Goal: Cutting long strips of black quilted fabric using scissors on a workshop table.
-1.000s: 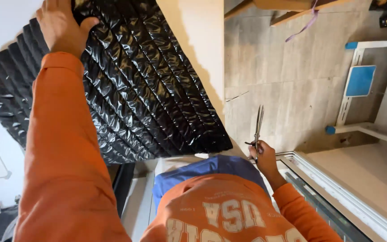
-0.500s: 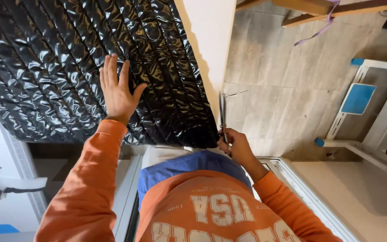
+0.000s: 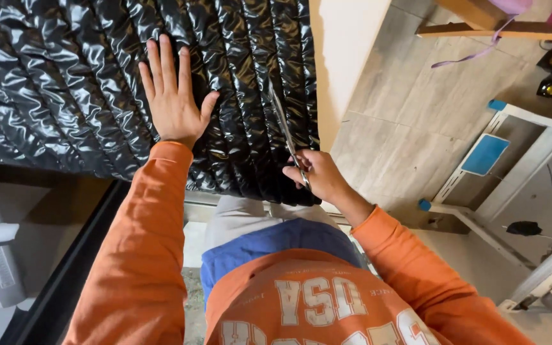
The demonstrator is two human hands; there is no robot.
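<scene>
Left hand (image 3: 172, 102) flat on black quilted fabric (image 3: 65, 83), right hand (image 3: 317, 176) gripping scissors (image 3: 287, 135)

Work surface: a pale table (image 3: 343, 57) with a light wooden edge, seen from above.
Lying on it: a glossy black quilted fabric (image 3: 65, 83), spread flat across most of the visible top and hanging slightly over the near edge.
Bare part: a cream strip to the right of the fabric.
Floor: grey-beige tiles (image 3: 416, 115) beside the table.
On the floor: a white frame (image 3: 474, 217) with blue corner caps, near the table.
</scene>
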